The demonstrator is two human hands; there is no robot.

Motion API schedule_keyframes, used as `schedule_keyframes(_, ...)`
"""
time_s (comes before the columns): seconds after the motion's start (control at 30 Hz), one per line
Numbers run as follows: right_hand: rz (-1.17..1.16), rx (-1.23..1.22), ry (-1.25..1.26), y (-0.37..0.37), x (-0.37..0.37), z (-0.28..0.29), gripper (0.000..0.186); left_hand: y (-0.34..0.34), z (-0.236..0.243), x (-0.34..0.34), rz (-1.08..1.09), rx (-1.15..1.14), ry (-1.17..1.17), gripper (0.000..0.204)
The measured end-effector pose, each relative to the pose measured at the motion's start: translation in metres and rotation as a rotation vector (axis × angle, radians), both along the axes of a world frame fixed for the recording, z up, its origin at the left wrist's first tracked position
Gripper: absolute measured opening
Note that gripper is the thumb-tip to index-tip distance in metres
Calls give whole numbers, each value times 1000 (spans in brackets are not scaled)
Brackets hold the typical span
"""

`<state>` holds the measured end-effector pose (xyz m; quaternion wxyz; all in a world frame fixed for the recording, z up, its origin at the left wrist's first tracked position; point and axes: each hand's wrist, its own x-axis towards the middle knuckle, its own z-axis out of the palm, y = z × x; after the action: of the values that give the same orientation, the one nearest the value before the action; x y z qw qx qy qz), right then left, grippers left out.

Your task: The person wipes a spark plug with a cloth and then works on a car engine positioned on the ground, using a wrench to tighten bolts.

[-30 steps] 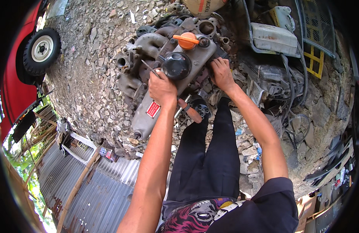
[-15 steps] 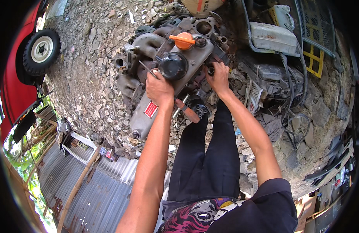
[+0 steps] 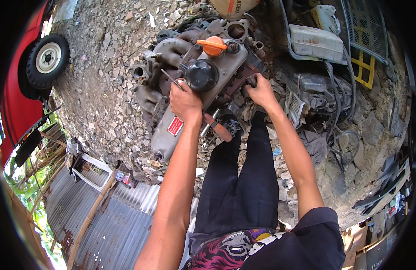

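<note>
My left hand [image 3: 186,102] is closed round a thin, pointed metal tool [image 3: 172,79] and rests against the grey valve cover [image 3: 222,72] of an engine. A reddish-brown handle [image 3: 220,130] shows past my wrist, in line with that tool; whether they are one piece is hidden. On the cover sit an orange filler cap [image 3: 212,46] and a round black cap [image 3: 201,76]. At the engine's right side my right hand [image 3: 263,92] is closed on a small dark part [image 3: 251,81], mostly hidden by my fingers. Left of the cover lie grey manifold pipes [image 3: 171,50].
Gravel [image 3: 104,103] surrounds the engine. To the right stand a whitish plastic tank [image 3: 317,44], black cables [image 3: 338,96] and a yellow grid [image 3: 363,69]. A red vehicle's wheel [image 3: 48,60] is far left. Corrugated metal sheets [image 3: 109,225] lie at lower left.
My right hand has shifted a little to the right, away from the valve cover, with the dark part in its fingers. My left hand stays nearly in place.
</note>
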<state>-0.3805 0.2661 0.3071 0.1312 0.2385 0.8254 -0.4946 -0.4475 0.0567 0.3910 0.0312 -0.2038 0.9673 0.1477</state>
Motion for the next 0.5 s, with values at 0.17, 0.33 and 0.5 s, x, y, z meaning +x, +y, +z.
schedule_keyframes(0.17, 227, 60, 58, 10, -10, 20, 43, 1, 2, 1, 19, -2, -26, 35)
schedule_keyframes(0.33, -6, -21, 20, -11, -18, 12, 44, 3, 4, 0, 10, 2, -25, 35)
schedule_keyframes(0.5, -265, -264, -4, -23, -6, -27, 43, 3, 4, -1, 5, 0, -33, 34)
